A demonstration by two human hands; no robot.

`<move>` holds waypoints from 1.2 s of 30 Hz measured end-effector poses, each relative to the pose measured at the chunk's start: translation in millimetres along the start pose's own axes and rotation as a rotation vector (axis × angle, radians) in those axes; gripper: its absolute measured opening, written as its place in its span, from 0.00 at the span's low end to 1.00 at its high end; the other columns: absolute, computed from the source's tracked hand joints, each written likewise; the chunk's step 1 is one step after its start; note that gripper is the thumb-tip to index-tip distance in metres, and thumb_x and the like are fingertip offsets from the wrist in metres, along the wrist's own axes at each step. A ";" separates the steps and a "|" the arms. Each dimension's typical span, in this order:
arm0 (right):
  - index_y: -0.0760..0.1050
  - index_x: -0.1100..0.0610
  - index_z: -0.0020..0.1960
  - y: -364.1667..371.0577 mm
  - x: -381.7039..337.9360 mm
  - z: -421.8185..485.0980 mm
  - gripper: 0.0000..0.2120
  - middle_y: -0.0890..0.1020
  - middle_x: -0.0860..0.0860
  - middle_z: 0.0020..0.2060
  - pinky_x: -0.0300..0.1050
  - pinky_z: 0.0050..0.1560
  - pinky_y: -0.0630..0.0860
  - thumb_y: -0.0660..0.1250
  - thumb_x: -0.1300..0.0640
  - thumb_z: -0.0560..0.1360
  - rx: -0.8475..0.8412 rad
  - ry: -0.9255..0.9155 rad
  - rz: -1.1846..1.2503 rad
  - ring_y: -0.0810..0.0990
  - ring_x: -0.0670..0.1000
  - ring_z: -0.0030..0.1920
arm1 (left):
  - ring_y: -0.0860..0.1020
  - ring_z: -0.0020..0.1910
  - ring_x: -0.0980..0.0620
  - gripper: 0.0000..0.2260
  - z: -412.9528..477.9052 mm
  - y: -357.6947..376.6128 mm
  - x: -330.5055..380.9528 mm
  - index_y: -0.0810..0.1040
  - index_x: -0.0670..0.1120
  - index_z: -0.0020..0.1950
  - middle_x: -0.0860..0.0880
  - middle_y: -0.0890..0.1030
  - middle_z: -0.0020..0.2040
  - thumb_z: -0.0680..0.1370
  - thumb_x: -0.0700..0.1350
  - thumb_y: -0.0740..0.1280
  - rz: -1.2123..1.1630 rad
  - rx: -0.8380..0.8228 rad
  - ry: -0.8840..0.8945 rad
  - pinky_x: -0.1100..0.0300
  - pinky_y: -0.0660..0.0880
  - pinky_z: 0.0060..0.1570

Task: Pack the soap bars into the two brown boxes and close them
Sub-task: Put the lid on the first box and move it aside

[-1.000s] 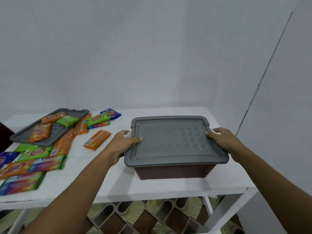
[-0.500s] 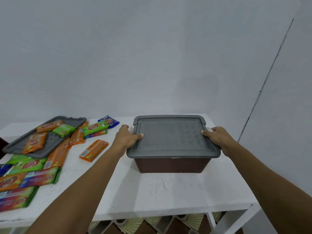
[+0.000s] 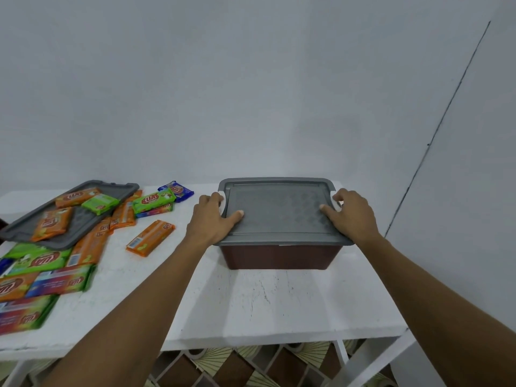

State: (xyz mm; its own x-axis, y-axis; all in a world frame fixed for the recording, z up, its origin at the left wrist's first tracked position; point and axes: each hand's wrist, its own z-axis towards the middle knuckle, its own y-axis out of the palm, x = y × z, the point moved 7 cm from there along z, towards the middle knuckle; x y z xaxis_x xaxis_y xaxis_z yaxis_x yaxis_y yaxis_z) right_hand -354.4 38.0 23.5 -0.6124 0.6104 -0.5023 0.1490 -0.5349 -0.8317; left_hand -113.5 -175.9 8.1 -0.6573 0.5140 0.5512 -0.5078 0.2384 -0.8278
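Head view is showing both hands clamped on the ends of one covered box. The left hand [image 3: 213,216] is gripping the left short edge of the grey lid [image 3: 279,210], thumb lying flat on the top and fingers curling over the rim by the corner notch. The right hand [image 3: 352,216] is gripping the opposite short edge in a mirrored pose. The lid is sitting level on the brown box [image 3: 279,256], which is standing on the white counter [image 3: 251,303] straight ahead of the person, toward the back wall. Its long axis is running left to right, so each hand is taking one end and neither is reaching further than the other. I cannot tell whether the lid is fully snapped down, though its front edge is looking even. Any press or push on the box is therefore likely being set up squarely from both sides. Outward to the left, well apart from the box, the loose soap bars are lying scattered. An orange soap bar [image 3: 150,238] is lying nearest, with a green soap bar [image 3: 153,201] and a blue soap bar [image 3: 176,190] behind it. More are piling on and around a second grey lid [image 3: 75,222] at the far left. That heap is lying on the left hand's side, so the left hand is probably the nearer one for fetching more. No second brown box is showing.
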 end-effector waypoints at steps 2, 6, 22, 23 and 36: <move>0.75 0.56 0.58 -1.3 -2.6 -2.7 0.22 0.78 0.54 0.54 0.56 0.55 0.74 0.66 0.40 0.74 -0.013 -0.026 -0.029 0.76 0.56 0.54 | 0.67 0.68 0.43 0.33 -0.5 0.0 2.5 0.65 0.47 0.71 0.44 0.66 0.71 0.73 0.65 0.66 0.025 0.011 0.005 0.46 0.71 0.62; 0.71 0.55 0.68 4.6 3.6 -9.5 0.30 0.73 0.54 0.67 0.62 0.63 0.70 0.63 0.36 0.74 -0.072 0.003 0.007 0.70 0.57 0.66 | 0.63 0.71 0.43 0.36 -2.4 3.8 4.9 0.62 0.46 0.74 0.45 0.63 0.74 0.74 0.67 0.64 0.046 -0.005 0.015 0.45 0.68 0.66; 0.69 0.58 0.72 3.9 25.3 -32.6 0.19 0.71 0.55 0.70 0.52 0.69 0.67 0.59 0.62 0.81 -0.018 0.045 0.369 0.70 0.58 0.69 | 0.69 0.69 0.46 0.31 -27.9 9.9 12.8 0.63 0.47 0.73 0.47 0.67 0.73 0.75 0.56 0.70 -0.257 0.069 -0.032 0.52 0.71 0.63; 0.69 0.58 0.71 0.9 27.7 -34.2 0.19 0.72 0.55 0.70 0.53 0.69 0.67 0.59 0.61 0.81 -0.008 0.025 0.343 0.71 0.58 0.69 | 0.69 0.69 0.46 0.31 -32.1 11.1 14.7 0.63 0.47 0.73 0.48 0.67 0.73 0.75 0.56 0.70 -0.255 0.076 -0.024 0.53 0.71 0.62; 0.68 0.47 0.69 28.9 -47.5 -38.2 0.29 0.71 0.47 0.69 0.56 0.69 0.61 0.44 0.33 0.78 -0.157 -0.409 -0.268 0.69 0.51 0.68 | 0.67 0.71 0.47 0.29 -19.0 25.2 49.3 0.67 0.45 0.73 0.47 0.69 0.72 0.79 0.62 0.59 -0.070 0.163 0.100 0.52 0.64 0.69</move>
State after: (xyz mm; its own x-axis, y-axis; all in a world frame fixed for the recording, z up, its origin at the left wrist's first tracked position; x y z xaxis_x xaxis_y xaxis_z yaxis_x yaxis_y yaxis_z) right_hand -291.4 15.8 14.2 -0.8941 0.4186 -0.1592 0.0407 -0.2780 -0.9597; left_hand -148.2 -128.9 12.5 -0.5627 0.5820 0.5870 -0.6391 0.1441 -0.7555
